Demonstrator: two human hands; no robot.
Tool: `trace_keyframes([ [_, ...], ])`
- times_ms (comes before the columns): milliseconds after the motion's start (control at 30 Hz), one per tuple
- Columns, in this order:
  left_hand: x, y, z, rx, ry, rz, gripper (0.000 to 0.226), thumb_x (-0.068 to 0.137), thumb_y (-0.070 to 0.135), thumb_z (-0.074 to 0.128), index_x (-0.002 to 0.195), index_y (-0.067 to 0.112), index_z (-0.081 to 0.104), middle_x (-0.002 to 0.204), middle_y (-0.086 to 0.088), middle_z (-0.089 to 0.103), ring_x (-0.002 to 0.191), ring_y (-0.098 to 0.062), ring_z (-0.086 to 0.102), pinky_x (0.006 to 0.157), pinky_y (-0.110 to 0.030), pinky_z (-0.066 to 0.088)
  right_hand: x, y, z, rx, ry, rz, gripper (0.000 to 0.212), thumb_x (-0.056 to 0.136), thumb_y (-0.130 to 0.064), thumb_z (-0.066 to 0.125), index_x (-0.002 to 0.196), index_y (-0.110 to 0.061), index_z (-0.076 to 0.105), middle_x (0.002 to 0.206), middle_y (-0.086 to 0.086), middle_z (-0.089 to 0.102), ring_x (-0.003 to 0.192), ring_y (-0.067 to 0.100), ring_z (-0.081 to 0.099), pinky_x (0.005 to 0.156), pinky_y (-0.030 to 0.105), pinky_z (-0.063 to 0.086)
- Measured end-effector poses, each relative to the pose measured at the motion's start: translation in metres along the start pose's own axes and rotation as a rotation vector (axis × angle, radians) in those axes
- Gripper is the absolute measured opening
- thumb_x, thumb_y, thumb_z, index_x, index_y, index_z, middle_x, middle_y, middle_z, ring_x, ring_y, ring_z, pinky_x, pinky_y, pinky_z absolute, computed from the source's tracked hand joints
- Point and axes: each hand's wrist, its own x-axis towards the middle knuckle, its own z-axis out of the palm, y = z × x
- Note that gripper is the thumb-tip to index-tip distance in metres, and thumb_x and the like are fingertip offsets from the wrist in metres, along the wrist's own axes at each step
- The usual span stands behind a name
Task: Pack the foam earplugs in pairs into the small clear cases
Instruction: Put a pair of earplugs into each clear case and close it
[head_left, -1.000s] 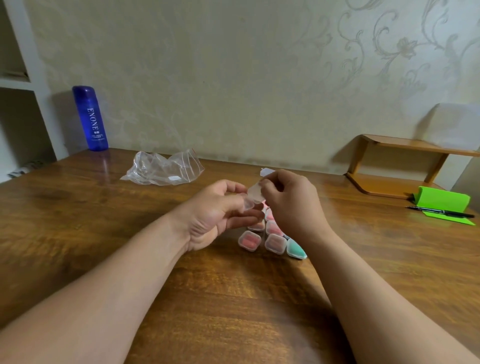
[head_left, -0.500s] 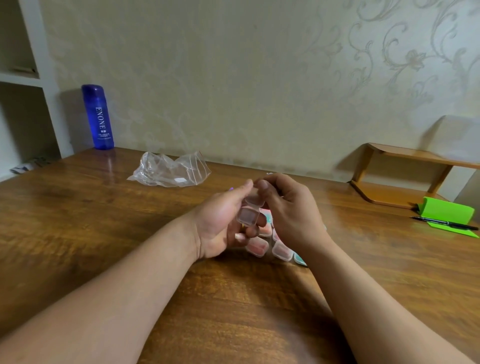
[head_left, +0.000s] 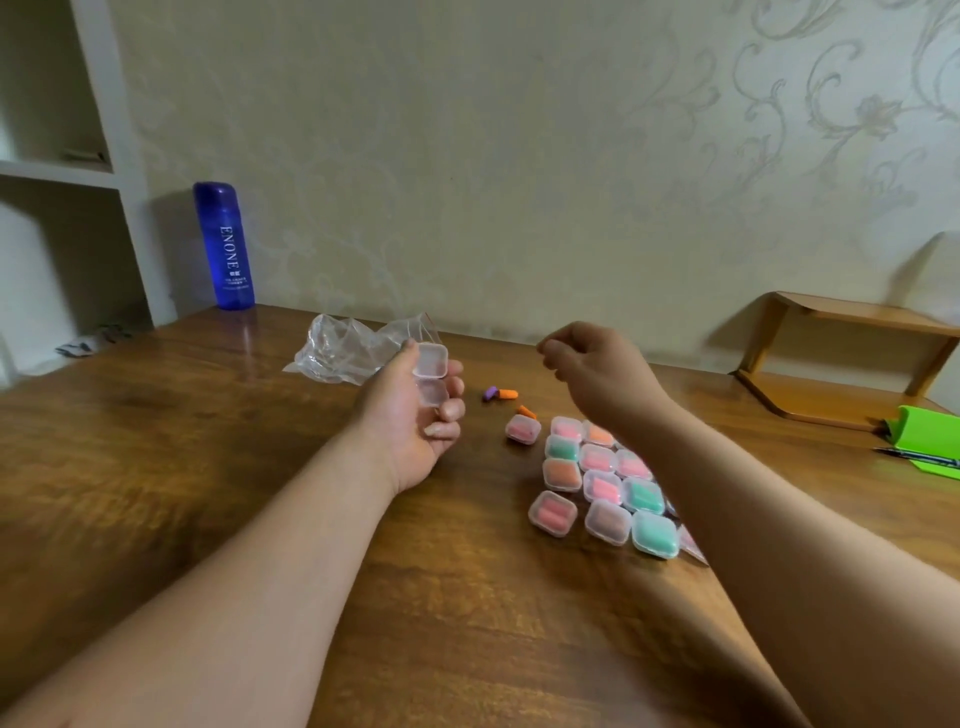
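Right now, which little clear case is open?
The empty case held in the left hand, lid hinged up; those on the table are all shut.

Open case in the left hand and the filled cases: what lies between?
Head view: on the table, a purple earplug beside an orange earplug, and a second orange earplug nearer the filled cases.
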Motion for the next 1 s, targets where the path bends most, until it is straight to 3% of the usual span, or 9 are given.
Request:
trace_keyframes([
  [133, 0.016, 0.000, -0.007, -0.043, 0.074, 0.051, 0.051, 0.110, 0.055, 0.045, 0.106, 0.010, 0.068, 0.071, -0.002, 0.060, 0.046, -0.010, 0.038, 0.035, -0.021, 0.023, 0.034, 0.015, 0.004, -0.054, 0.001, 0.075, 0.019, 0.106, -0.021, 0.059, 0.116, -0.020, 0.076, 0.104, -0.001, 0.076, 0.098, 0.021, 0.070, 0.079, 0.032, 0.052],
  [367, 0.024, -0.001, -0.006, -0.069, 0.055, 0.054, 0.050, 0.109, 0.054, 0.045, 0.105, 0.010, 0.067, 0.071, -0.002, 0.059, 0.045, -0.010, 0.037, 0.034, -0.022, 0.025, 0.057, 0.022, 0.028, -0.392, -0.281, 0.026, 0.023, 0.101, -0.021, 0.070, 0.122, -0.020, 0.078, 0.118, -0.001, 0.076, 0.107, 0.019, 0.069, 0.091, 0.033, 0.055],
  [467, 0.023, 0.002, -0.007, -0.092, 0.042, 0.066, 0.050, 0.109, 0.053, 0.045, 0.107, 0.009, 0.067, 0.071, -0.002, 0.059, 0.046, -0.011, 0.038, 0.036, -0.022, 0.024, 0.062, 0.024, 0.036, -0.417, -0.342, 0.046, 0.022, 0.099, -0.025, 0.073, 0.120, -0.023, 0.079, 0.112, -0.002, 0.077, 0.096, 0.013, 0.070, 0.078, 0.028, 0.054],
  [600, 0.020, 0.003, -0.006, -0.073, 0.022, 0.057, 0.048, 0.108, 0.053, 0.046, 0.111, 0.009, 0.067, 0.072, -0.002, 0.060, 0.047, -0.011, 0.039, 0.035, -0.023, 0.025, 0.064, 0.026, 0.043, -0.446, -0.373, 0.063, 0.019, 0.097, -0.032, 0.076, 0.113, -0.024, 0.081, 0.099, -0.004, 0.078, 0.087, 0.014, 0.073, 0.078, 0.032, 0.060],
  [733, 0.015, 0.002, -0.001, -0.027, -0.004, 0.036, 0.044, 0.107, 0.050, 0.050, 0.113, 0.010, 0.067, 0.076, -0.005, 0.063, 0.050, -0.013, 0.043, 0.037, -0.023, 0.028, 0.059, 0.026, 0.041, -0.372, -0.343, 0.099, 0.015, 0.098, -0.032, 0.077, 0.106, -0.020, 0.079, 0.097, -0.001, 0.077, 0.086, 0.015, 0.071, 0.072, 0.030, 0.058],
  [833, 0.009, -0.002, 0.006, 0.016, -0.050, 0.012, 0.046, 0.108, 0.054, 0.049, 0.113, 0.012, 0.067, 0.079, -0.006, 0.062, 0.054, -0.014, 0.047, 0.042, -0.023, 0.028, 0.045, 0.020, 0.028, -0.198, -0.200, 0.098, 0.017, 0.097, -0.032, 0.078, 0.106, -0.018, 0.078, 0.099, 0.004, 0.076, 0.088, 0.019, 0.068, 0.072, 0.034, 0.056],
  [900, 0.005, -0.005, 0.011, 0.052, -0.076, -0.002, 0.048, 0.108, 0.056, 0.047, 0.113, 0.012, 0.067, 0.077, -0.006, 0.059, 0.055, -0.014, 0.047, 0.045, -0.022, 0.028, 0.028, 0.007, 0.017, -0.017, -0.114, 0.063, 0.015, 0.097, -0.031, 0.077, 0.105, -0.018, 0.077, 0.094, 0.003, 0.075, 0.083, 0.019, 0.066, 0.064, 0.031, 0.051],
  [1000, 0.002, -0.009, 0.016, 0.105, -0.079, 0.006, 0.050, 0.109, 0.058, 0.044, 0.111, 0.014, 0.068, 0.077, -0.005, 0.057, 0.054, -0.014, 0.048, 0.041, -0.023, 0.031, -0.003, -0.018, 0.007, 0.156, -0.040, -0.067, 0.009, 0.095, -0.029, 0.080, 0.099, -0.021, 0.077, 0.085, -0.006, 0.075, 0.076, 0.008, 0.067, 0.067, 0.026, 0.052],
])
